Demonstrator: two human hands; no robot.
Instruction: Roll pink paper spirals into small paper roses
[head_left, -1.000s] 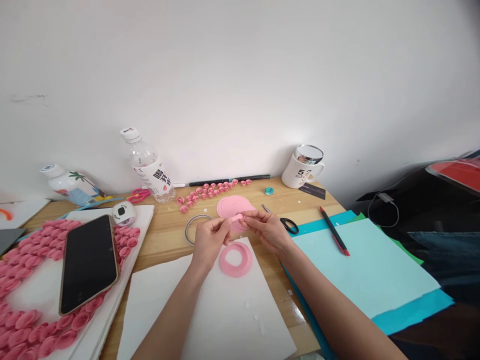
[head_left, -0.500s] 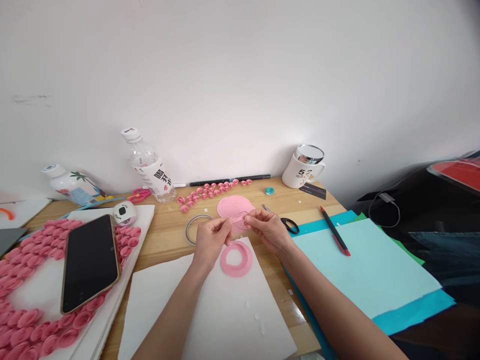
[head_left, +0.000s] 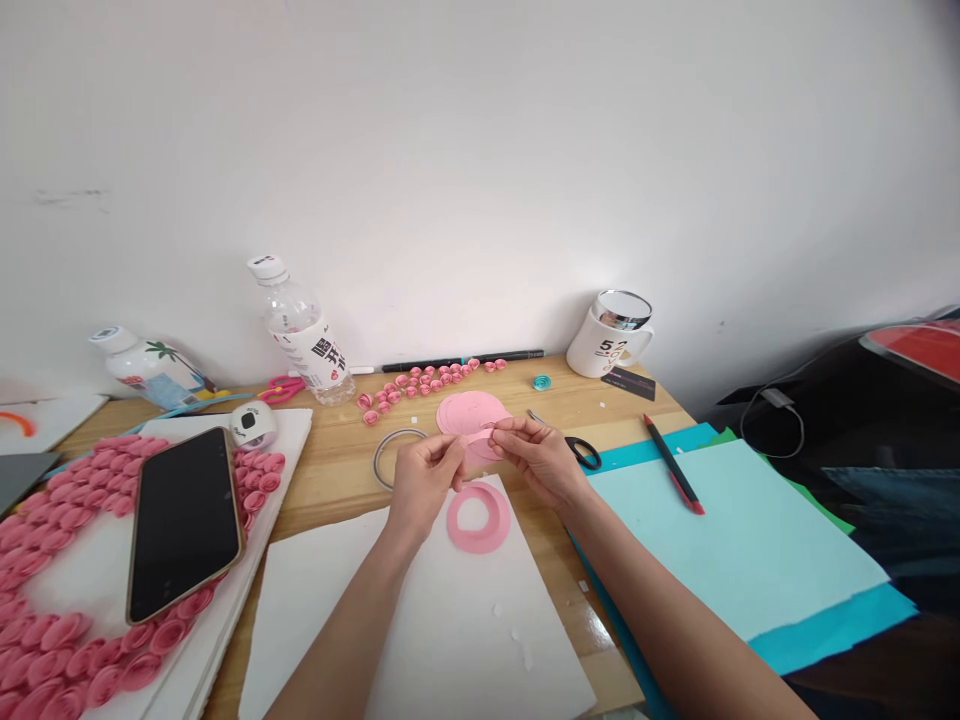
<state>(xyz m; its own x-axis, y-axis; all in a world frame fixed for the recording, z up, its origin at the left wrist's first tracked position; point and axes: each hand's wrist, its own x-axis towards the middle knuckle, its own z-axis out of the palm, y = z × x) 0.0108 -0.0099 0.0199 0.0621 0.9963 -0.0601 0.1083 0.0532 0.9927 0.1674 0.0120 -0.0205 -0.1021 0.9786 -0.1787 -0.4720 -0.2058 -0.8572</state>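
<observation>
Between my two hands stretches a pink paper strip [head_left: 478,436], which curls down into a spiral ring [head_left: 480,540] hanging above the white board [head_left: 420,620]. My left hand [head_left: 426,475] pinches the strip between thumb and fingers. The strip's end sits in the closed fingertips of my right hand [head_left: 538,458]. Just behind the fingers lies a stack of pink paper circles [head_left: 471,408]. Black-handled scissors [head_left: 582,453] are partly covered by my right hand. A grey ring [head_left: 386,455] rests left of my left hand.
Small pink paper roses [head_left: 420,382] lie near a clear bottle [head_left: 307,335]. A phone [head_left: 187,520] rests on the rose-covered board at left. At right are a mug [head_left: 607,340], a teal paper roll [head_left: 541,382], a pen [head_left: 673,465] and light-blue paper [head_left: 735,540].
The bit of strip at my right fingertips stood up in a curl and now lies flatter between my hands. The whole view has shifted slightly; both hands keep their pinch.
</observation>
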